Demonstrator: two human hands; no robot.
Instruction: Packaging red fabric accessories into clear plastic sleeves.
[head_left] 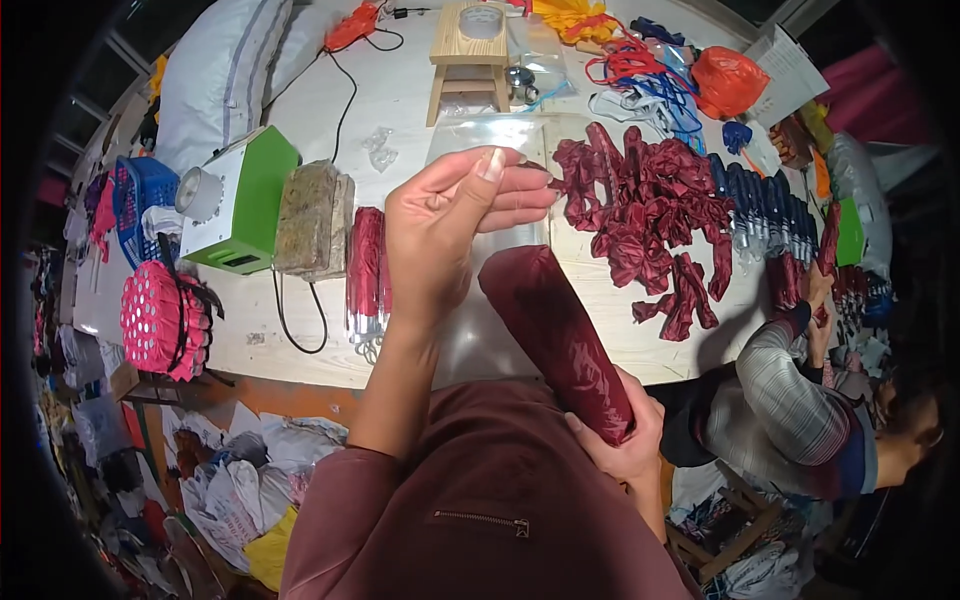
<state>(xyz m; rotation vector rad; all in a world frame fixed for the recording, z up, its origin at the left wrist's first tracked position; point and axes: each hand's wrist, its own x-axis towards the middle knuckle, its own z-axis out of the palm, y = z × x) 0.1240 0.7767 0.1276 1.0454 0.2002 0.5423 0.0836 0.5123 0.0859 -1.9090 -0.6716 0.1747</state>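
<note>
My right hand (628, 430) is wrapped round the lower end of a folded umbrella in a dark red cover (560, 340). The umbrella slants up and to the left over the table's front edge. Above its upper end I hold up my left hand (465, 200), fingers stretched out and thumb lying near the index finger; I see nothing plainly held in it. Just beyond those fingertips lies a heap of crumpled dark red fabric covers (650, 200). Beneath both hands a clear plastic sheet (480, 345) covers part of the table.
Left of my arm lie wrapped red umbrellas (367, 265), a stone-like block (312, 220) and a green-and-white machine (240, 205). A small wooden stool (470, 50) bearing a tape roll stands behind. Navy umbrellas (765, 200) line the right, where a co-worker (800, 400) handles red ones.
</note>
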